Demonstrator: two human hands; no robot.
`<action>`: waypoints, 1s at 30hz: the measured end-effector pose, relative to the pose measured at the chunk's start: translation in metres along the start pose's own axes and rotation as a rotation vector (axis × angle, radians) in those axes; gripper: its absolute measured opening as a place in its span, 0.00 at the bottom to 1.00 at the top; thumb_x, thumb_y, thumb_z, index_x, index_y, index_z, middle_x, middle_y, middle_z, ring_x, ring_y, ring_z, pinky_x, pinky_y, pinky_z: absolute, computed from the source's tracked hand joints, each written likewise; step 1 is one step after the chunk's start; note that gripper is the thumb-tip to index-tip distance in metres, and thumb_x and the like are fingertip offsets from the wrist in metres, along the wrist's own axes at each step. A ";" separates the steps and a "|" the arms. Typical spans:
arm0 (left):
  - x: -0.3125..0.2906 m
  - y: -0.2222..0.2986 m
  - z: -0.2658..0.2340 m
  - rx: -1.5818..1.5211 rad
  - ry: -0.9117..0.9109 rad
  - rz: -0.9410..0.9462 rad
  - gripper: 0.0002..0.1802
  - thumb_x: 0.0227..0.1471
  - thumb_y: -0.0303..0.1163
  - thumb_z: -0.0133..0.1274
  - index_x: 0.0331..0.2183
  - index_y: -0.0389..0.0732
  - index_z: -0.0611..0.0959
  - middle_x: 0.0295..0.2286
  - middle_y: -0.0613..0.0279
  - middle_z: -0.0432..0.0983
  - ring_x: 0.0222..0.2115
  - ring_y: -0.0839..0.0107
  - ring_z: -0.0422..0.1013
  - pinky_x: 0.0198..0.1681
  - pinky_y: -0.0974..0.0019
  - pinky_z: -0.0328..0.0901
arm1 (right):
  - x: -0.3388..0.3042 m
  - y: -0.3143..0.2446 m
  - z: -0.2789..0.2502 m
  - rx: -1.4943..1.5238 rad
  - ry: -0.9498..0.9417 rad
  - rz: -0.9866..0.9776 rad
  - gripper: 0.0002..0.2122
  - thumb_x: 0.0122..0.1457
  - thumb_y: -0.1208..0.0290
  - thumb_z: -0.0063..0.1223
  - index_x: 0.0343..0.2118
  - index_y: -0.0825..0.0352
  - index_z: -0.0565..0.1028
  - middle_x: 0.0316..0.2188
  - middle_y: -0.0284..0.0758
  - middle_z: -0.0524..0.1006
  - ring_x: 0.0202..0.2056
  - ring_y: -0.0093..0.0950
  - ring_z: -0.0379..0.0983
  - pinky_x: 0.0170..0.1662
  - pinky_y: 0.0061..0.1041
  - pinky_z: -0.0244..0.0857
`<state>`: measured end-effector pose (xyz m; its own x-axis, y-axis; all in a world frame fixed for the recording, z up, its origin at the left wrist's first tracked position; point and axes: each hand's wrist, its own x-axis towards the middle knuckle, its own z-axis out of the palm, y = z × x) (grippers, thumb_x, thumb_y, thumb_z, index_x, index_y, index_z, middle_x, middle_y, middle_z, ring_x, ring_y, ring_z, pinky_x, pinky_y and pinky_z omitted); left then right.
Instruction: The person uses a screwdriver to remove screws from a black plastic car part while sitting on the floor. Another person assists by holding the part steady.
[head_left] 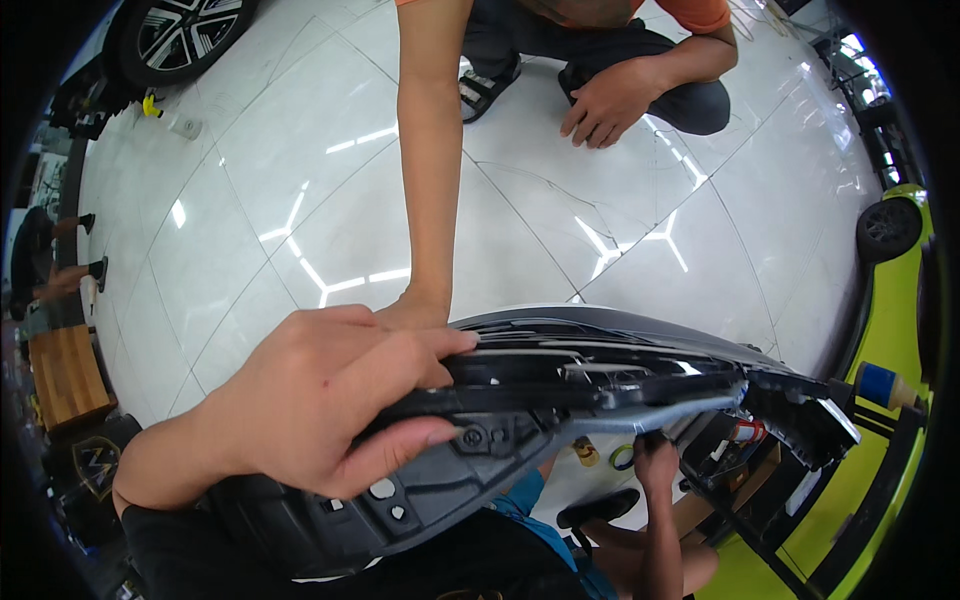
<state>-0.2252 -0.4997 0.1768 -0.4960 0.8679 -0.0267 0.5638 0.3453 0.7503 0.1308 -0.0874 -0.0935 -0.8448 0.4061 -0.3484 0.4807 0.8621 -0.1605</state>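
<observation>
A long black car light unit [480,470], with a glossy layered edge and a moulded plastic back, lies across the lower middle, tilted. My left hand [350,400] is closed over its left end, fingers on top and thumb against the back. Below the unit's right half, my right hand [656,462] comes up with curled fingers near a pale grey strip along its lower edge. Something dark shows at those fingertips, but I cannot make out what it is. A co-worker's hand [415,308] rests at the unit's far side, partly hidden behind my left hand.
A co-worker in orange squats opposite, the other hand [612,105] hanging over a knee. Beneath the unit are a green tape roll [622,457] and a small yellowish bottle [586,452]. Lime-green car bodywork [890,330] stands at right. A spray bottle [180,122] and a car wheel [185,35] are far left.
</observation>
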 end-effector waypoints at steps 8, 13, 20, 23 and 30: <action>0.004 -0.009 0.006 0.046 0.029 0.090 0.18 0.48 0.38 0.66 0.33 0.38 0.75 0.45 0.38 0.80 0.36 0.58 0.82 0.33 0.65 0.73 | 0.043 0.043 0.034 -0.197 -0.003 -0.359 0.13 0.55 0.65 0.58 0.41 0.65 0.80 0.39 0.45 0.82 0.40 0.48 0.79 0.41 0.41 0.74; 0.003 -0.007 0.004 0.065 0.062 0.089 0.20 0.51 0.42 0.64 0.32 0.37 0.76 0.35 0.33 0.81 0.30 0.58 0.82 0.31 0.68 0.71 | -0.003 0.055 0.011 -0.086 -0.147 -0.149 0.13 0.55 0.65 0.58 0.40 0.65 0.80 0.39 0.45 0.82 0.40 0.48 0.79 0.41 0.41 0.74; 0.023 -0.004 -0.003 0.029 -0.052 0.044 0.23 0.53 0.47 0.64 0.31 0.38 0.74 0.33 0.37 0.82 0.28 0.57 0.82 0.30 0.68 0.70 | -0.034 0.048 0.014 -0.039 -0.214 -0.037 0.12 0.55 0.65 0.58 0.40 0.64 0.81 0.39 0.44 0.82 0.40 0.47 0.79 0.41 0.41 0.75; 0.021 -0.002 -0.003 0.101 -0.050 0.005 0.25 0.55 0.52 0.60 0.35 0.37 0.77 0.33 0.41 0.82 0.27 0.60 0.82 0.30 0.68 0.70 | -0.038 0.043 0.019 -0.037 -0.223 -0.026 0.12 0.54 0.65 0.58 0.40 0.63 0.81 0.39 0.44 0.82 0.40 0.47 0.80 0.40 0.41 0.75; 0.008 -0.009 -0.003 0.140 -0.071 0.074 0.28 0.58 0.51 0.53 0.45 0.35 0.84 0.33 0.46 0.82 0.30 0.62 0.80 0.31 0.65 0.71 | -0.030 0.024 0.035 -0.016 -0.185 0.002 0.11 0.54 0.65 0.58 0.39 0.63 0.81 0.39 0.44 0.82 0.40 0.46 0.80 0.40 0.40 0.75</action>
<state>-0.2358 -0.4970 0.1717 -0.4047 0.9141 -0.0250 0.6858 0.3215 0.6529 0.1758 -0.0892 -0.1198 -0.7852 0.3466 -0.5132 0.4774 0.8666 -0.1452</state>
